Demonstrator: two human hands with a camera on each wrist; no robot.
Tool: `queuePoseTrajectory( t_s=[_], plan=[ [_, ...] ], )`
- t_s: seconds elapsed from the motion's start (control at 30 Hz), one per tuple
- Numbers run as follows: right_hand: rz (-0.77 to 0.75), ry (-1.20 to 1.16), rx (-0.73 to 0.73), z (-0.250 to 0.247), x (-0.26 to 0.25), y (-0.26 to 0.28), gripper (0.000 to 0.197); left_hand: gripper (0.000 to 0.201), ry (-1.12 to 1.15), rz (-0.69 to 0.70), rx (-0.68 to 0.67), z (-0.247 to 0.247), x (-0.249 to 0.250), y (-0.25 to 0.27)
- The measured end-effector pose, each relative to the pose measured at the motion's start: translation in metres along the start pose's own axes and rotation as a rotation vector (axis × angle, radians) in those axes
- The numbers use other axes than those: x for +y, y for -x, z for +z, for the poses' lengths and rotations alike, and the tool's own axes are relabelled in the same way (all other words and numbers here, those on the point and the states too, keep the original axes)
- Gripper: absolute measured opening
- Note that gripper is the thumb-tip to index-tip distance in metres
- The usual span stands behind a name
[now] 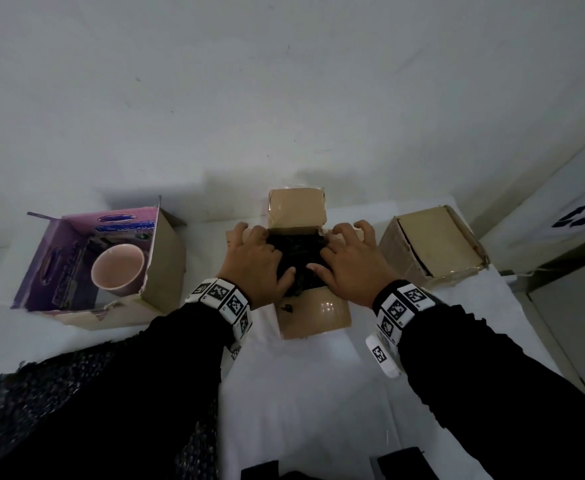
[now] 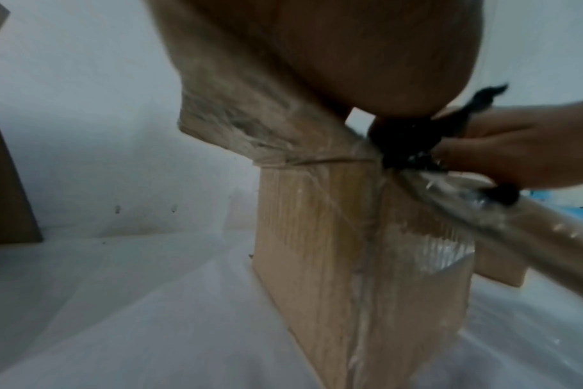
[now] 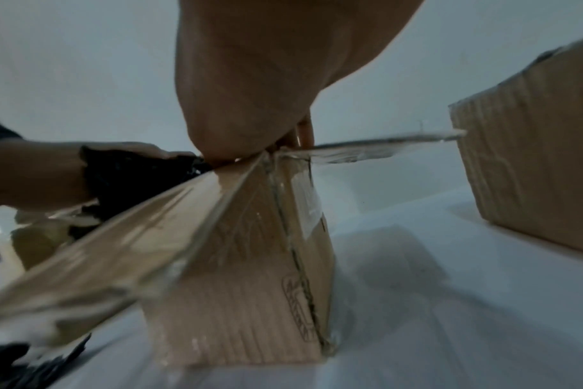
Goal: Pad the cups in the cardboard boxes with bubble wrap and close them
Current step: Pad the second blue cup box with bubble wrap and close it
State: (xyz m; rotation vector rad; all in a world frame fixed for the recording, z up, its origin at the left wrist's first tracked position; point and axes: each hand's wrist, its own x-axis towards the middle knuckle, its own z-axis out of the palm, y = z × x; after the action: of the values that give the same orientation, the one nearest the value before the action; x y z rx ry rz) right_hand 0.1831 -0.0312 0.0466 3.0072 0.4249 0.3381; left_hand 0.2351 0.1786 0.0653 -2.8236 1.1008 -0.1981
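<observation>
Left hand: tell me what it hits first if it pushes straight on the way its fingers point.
The left hand grips the crumpled black bubble wrap in the open brown cardboard box; pushed further, it would probably meet that box's raised far flap next, though depth is unclear.

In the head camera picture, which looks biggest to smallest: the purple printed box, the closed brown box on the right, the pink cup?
Largest: open purple-printed cardboard box.
Then: closed brown cardboard box, at a similar distance.
Smallest by far: round pink cup.
</observation>
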Motion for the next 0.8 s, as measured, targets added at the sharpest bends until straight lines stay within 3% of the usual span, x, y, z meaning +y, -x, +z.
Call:
queuePoseTrajectory(
  t_s=[0.17,0.27,0.37,0.5,0.6,0.7,0.8],
  plan=[
    [0.038,-0.035,-0.002,0.002,-0.008,0.002,0.032,0.055,-0.036,-0.029,-0.158,0.005,-0.003,0.000],
    [0.062,-0.293,0.144,-0.004,-0.019,0.003,0.022,0.046,0.007,-0.103,-0.108,0.009,-0.006,0.000],
    [-0.057,-0.589,0.093,-0.002,-0.034,0.013,0.024,0.045,0.025,-0.135,-0.013,0.012,-0.005,0.002],
    [-0.040,-0.535,0.011,0.010,-0.042,0.023,0.026,0.040,0.173,-0.116,0.167,0.013,-0.003,0.008],
    [-0.066,-0.482,-0.019,0.010,-0.041,0.023,0.039,0.032,0.323,0.050,0.322,0.015,-0.002,0.027],
    [-0.112,-0.402,-0.038,0.010,-0.042,0.024,0.043,0.039,0.256,0.215,0.275,0.021,-0.001,0.049],
    [-0.073,-0.290,-0.011,0.012,-0.048,0.024,0.029,0.034,0.157,0.229,0.257,0.027,0.002,0.060]
  ],
)
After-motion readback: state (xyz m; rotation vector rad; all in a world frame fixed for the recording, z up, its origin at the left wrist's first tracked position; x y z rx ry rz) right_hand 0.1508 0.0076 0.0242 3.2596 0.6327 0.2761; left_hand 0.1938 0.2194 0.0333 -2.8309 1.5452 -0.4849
